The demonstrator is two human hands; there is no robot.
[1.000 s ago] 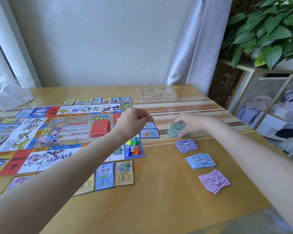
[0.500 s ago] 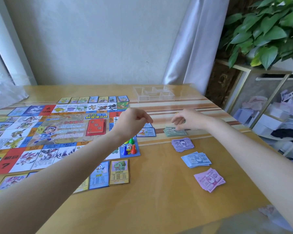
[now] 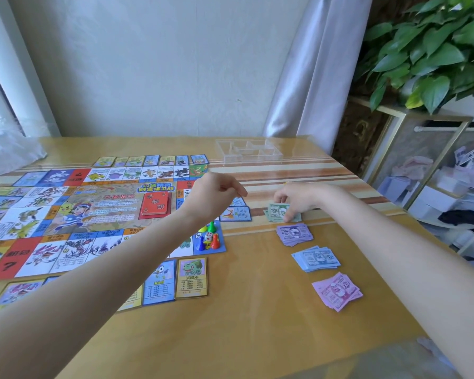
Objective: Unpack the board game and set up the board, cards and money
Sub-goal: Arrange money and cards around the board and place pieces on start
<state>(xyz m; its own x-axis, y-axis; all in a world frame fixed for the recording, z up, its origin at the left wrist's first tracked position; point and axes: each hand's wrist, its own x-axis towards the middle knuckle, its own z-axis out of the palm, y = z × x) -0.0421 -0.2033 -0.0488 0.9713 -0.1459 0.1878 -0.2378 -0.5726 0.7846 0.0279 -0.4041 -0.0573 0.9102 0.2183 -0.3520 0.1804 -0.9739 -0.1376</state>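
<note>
In the head view, a wooden table [image 3: 230, 337] carries the game board [image 3: 74, 212], which lies flat on the left part of it. In the middle of the board there is a red stack of cards [image 3: 155, 203]. On the blue corner square nearest to the person stand small pawns [image 3: 210, 236] in green, blue and red, with a white die among them. A row of property cards [image 3: 151, 160] lies along the far edge of the board, and more of them, among them a yellow card [image 3: 191, 278] and a blue card [image 3: 159, 281], lie along the near edge. The right hand [image 3: 298, 199] is lowered on the green pile of banknotes [image 3: 278, 213], with its fingers curled and the fingertips pinching the top notes. Nearer to the person, the money lies in a line of separate piles: a purple pile [image 3: 294, 234], then a blue pile [image 3: 316, 258], then a pink pile [image 3: 337, 291]. The left hand [image 3: 216, 194] hangs in the air above the right edge of the board, with the fingers bent loosely and holding nothing. A clear plastic tray [image 3: 248, 151] with compartments stands at the far side of the table. A crumpled clear plastic bag [image 3: 11, 153] lies at the far left corner. A green plant [image 3: 435, 47] stands on a shelf to the right.
</note>
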